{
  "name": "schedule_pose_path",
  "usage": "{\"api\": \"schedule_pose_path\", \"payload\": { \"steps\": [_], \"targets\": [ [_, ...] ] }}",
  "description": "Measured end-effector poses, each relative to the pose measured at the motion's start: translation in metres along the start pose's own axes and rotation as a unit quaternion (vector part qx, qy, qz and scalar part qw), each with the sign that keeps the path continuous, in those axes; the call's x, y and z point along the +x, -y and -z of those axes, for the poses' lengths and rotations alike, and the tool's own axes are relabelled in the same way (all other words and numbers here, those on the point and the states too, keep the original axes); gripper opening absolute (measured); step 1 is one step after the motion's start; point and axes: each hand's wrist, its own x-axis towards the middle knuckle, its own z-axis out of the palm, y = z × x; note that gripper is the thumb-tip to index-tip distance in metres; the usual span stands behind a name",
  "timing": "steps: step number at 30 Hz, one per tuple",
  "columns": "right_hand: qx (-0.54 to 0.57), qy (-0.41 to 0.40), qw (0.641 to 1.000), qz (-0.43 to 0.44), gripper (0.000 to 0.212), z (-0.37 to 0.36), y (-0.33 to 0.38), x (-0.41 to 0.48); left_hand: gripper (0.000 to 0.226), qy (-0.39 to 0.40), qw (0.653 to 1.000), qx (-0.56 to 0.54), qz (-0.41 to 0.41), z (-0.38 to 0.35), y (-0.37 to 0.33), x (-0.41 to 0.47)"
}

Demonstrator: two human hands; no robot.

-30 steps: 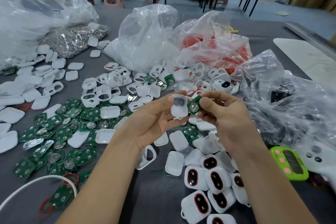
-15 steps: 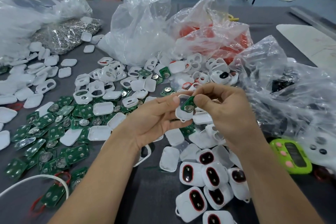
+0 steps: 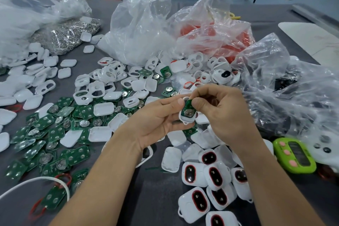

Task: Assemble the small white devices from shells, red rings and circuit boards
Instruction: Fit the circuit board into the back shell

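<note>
Grey bench (image 3: 156, 198), covered across its far and left parts with loose parts.

Clear plastic bags, four noted: one at far left (image 3: 27, 14), one at centre (image 3: 139, 29), one holding red rings (image 3: 216, 31), and one at right with dark contents (image 3: 293, 88).

Heap of small shiny metal pieces (image 3: 67, 33), lying just beside the far-left bag.

Spread of loose circuit boards (image 3: 51, 134), green, many overlapping, on the left of the bench.

Scatter of empty shells (image 3: 102, 108), white, some solid and some with openings, mixed among and beyond the boards.

Cluster of finished devices (image 3: 211, 185), white with red-ringed dark windows, near the right forearm.

Left grip (image 3: 156, 119), raised above the bench, closed around a white shell (image 3: 187, 120), which is held by its edges.

Right grip (image 3: 225, 113), thumb and forefinger pinched on a green circuit board (image 3: 187, 106).

Green timer (image 3: 295, 156) with pink buttons, at the right edge.

Held shell and board: the board is seen tilted, its lower end seated in the shell, a round silver cell facing up.
</note>
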Motion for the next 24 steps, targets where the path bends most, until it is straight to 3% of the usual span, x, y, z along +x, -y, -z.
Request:
{"api": "schedule_pose_path", "payload": {
  "steps": [10, 24],
  "targets": [
    [-0.013, 0.007, 1.000, 0.012, 0.024, -0.001, 0.001, -0.001, 0.040, -0.005, 1.000, 0.008, 0.003, -0.001, -0.001, -0.001],
    [-0.108, -0.149, 0.981, 0.067, 0.014, -0.017, -0.001, -0.011, 0.036, 0.009, 1.000, -0.016, -0.013, -0.004, -0.002, -0.003]
  ]
}}
